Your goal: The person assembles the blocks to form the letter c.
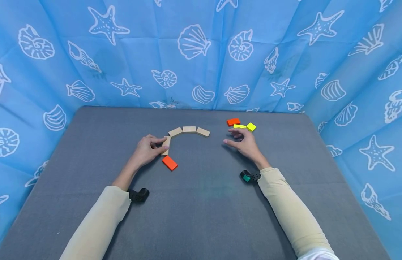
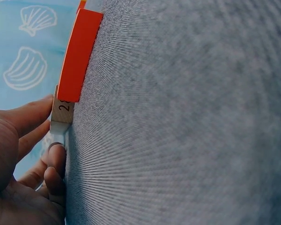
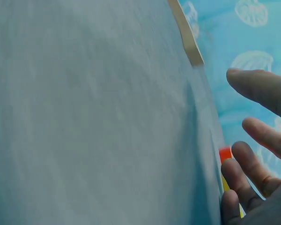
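Observation:
My left hand (image 1: 147, 150) holds a plain wooden block (image 1: 166, 142) between thumb and fingers, at the left end of a curved row. Dark printed marks show on the end of this wooden block (image 2: 62, 112) in the left wrist view. Just in front of it lies a red-orange block (image 1: 170, 163), flat on the table. My right hand (image 1: 247, 145) hovers with nothing in it, fingers spread and slightly bent. Its fingertips overlap a yellow block (image 1: 240, 126) in the head view. In the right wrist view, thumb and fingers (image 3: 257, 89) are apart.
Three more wooden blocks, with one in the middle (image 1: 189, 129), continue the arc to the right. A second red-orange block (image 1: 233, 122) and a small yellow block (image 1: 251, 126) lie beyond my right hand. Behind the grey table (image 1: 201, 216) hangs a blue shell-print curtain (image 1: 139, 54).

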`<state>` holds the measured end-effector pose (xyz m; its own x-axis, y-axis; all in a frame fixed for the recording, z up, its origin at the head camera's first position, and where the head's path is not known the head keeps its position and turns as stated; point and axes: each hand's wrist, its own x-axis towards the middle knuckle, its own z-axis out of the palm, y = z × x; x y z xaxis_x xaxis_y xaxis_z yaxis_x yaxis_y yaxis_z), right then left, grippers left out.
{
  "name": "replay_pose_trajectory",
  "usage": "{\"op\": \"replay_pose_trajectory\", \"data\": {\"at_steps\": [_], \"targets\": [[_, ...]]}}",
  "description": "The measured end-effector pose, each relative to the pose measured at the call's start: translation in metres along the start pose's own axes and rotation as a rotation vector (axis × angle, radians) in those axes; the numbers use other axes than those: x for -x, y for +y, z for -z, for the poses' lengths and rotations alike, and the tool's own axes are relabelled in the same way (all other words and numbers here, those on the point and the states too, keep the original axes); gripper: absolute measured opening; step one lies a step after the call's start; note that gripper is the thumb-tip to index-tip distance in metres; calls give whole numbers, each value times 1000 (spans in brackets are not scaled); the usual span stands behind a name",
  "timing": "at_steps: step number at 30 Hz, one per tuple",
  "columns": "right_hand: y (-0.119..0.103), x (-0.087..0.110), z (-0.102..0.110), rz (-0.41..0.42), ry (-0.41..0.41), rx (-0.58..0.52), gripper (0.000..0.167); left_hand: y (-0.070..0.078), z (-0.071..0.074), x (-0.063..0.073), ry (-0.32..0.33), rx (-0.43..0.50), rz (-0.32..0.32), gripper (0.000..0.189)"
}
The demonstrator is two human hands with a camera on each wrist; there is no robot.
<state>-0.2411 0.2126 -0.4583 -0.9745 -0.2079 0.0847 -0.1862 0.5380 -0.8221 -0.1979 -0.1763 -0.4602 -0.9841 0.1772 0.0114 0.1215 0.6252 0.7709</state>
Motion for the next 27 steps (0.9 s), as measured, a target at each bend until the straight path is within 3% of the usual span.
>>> {"op": "replay_pose_trajectory", "data": {"at_steps": [5, 12, 27], "targets": [[13, -2, 12, -54, 97, -34, 50, 0, 0, 0, -1, -2, 6, 44], [23, -4, 21, -91, 170, -24, 50, -1, 0, -1, -7, 5, 8, 44], [34, -18, 31, -132, 186, 49, 54, 1, 1, -1, -8, 4, 31, 44]]}}
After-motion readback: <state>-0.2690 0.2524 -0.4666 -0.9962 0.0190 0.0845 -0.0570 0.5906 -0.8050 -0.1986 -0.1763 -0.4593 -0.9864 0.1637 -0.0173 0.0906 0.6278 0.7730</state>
